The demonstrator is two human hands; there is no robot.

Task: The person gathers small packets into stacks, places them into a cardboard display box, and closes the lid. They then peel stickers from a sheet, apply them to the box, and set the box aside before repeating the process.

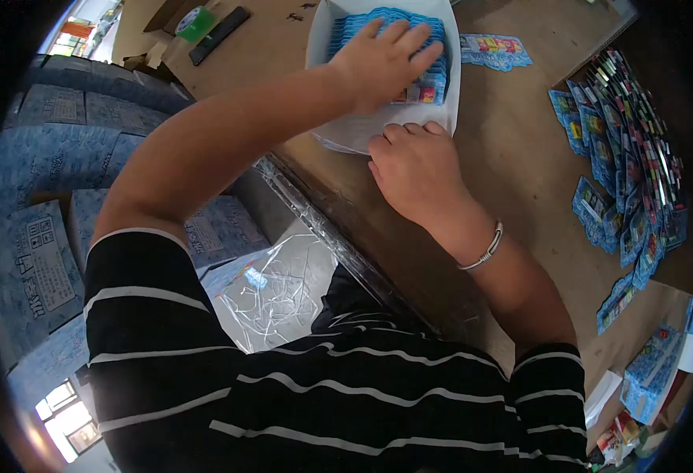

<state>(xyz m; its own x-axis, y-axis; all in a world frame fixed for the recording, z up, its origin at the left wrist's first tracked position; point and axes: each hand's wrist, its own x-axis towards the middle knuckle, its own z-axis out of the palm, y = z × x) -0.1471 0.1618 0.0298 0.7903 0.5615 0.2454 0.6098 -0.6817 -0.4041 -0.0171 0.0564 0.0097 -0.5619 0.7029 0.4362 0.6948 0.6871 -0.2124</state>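
While blue packets (353, 33) are standing in close rows inside the white box (346, 130), that box is sitting on the brown table (512, 134), at the top middle of the view. Over the packets the left hand (374, 67) is lying palm down, its fingers spread and fairly straight; it is hiding much of the rows, and I cannot tell whether it is touching or gripping any of them. Near the box's closer edge the right hand (421, 169) is bending its fingers, half curled, with the knuckles upward; its underside is staying out of sight, so I cannot tell whether it is grasping the edge. Around that wrist a silvery bracelet (486, 251) is showing.

Just right of the box, a few loose packets (495, 51) are lying on the table. Farther right, a big heap of packets (626, 158) is spreading, many of them overlapping. Beyond the box to the left, a green tape roll (195, 24) is resting near a long black object (220, 35). Below the table's edge, blue-patterned cartons (43, 260) are standing stacked, and a whitish bundle of strips (271, 292) is lying near them.
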